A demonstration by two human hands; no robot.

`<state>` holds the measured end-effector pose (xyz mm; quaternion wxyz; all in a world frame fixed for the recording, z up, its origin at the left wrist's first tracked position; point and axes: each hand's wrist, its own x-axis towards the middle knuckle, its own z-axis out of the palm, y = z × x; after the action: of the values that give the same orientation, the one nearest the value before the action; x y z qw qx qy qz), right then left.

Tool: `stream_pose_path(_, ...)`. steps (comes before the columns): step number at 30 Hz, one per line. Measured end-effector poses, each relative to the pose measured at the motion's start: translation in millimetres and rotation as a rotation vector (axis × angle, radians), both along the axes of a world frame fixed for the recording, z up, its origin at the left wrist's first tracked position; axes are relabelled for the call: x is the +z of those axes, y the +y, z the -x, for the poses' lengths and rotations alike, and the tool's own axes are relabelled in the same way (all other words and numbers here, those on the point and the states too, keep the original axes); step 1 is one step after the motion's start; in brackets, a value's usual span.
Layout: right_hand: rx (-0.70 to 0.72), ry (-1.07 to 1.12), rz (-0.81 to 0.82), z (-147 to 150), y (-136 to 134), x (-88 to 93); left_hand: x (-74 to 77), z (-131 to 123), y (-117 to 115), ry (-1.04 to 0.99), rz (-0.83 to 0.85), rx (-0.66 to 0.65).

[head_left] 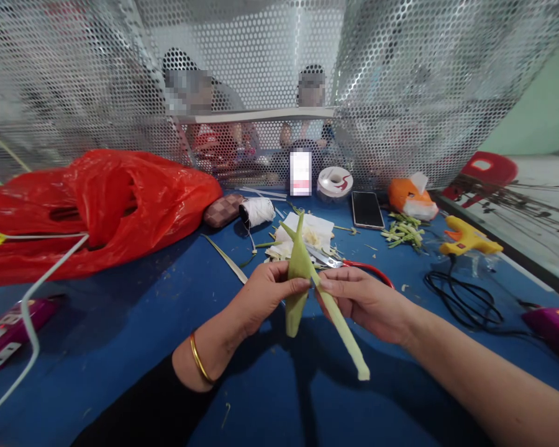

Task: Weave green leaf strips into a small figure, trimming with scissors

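Note:
My left hand (268, 292) pinches a folded pale green leaf (299, 257), much like a corn husk, between thumb and fingers. It stands upright with a pointed top and a narrow side tip. My right hand (358, 295) grips a long light-green leaf strip (347, 335) that slants down to the right from the folded leaf. Whether the two are joined is hidden by my fingers. Just behind my hands lie red-handled scissors (330, 261), partly covered, beside white paper (319, 226) with leaf scraps. A narrow leaf strip (226, 257) rests to the left.
A red plastic bag (121, 211) fills the left side. Along the back are a thread spool (258, 212), a ribbon roll (335, 181) and a phone (368, 210). Cut green pieces (403, 233) and a yellow glue gun (470, 238) with a black cord lie right. Two people sit beyond the perforated screen.

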<state>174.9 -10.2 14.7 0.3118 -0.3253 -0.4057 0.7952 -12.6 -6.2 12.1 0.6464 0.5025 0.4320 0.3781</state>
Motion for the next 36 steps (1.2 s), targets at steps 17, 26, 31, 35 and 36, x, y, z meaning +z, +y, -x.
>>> stream_pose_path(17, 0.008, 0.02, 0.016, -2, -3, 5.8, -2.0, 0, 3, 0.025, -0.093, 0.073)
stream_pose_path(26, -0.002, -0.192, -0.169, 7, -6, -4.0, -2.7, -4, -2, -0.028, -0.14, 0.091)
stream_pose_path(31, -0.098, -0.141, -0.147, 7, -4, -7.9, -1.2, -6, -5, -0.017, -0.085, 0.01)
stream_pose_path(35, -0.098, -0.149, -0.147, 8, -4, -9.2, 1.7, -8, -7, 0.033, -0.086, 0.013)
stream_pose_path(36, -0.093, -0.14, -0.14, 8, -4, -8.9, 2.1, -8, -7, 0.029, -0.072, 0.014)
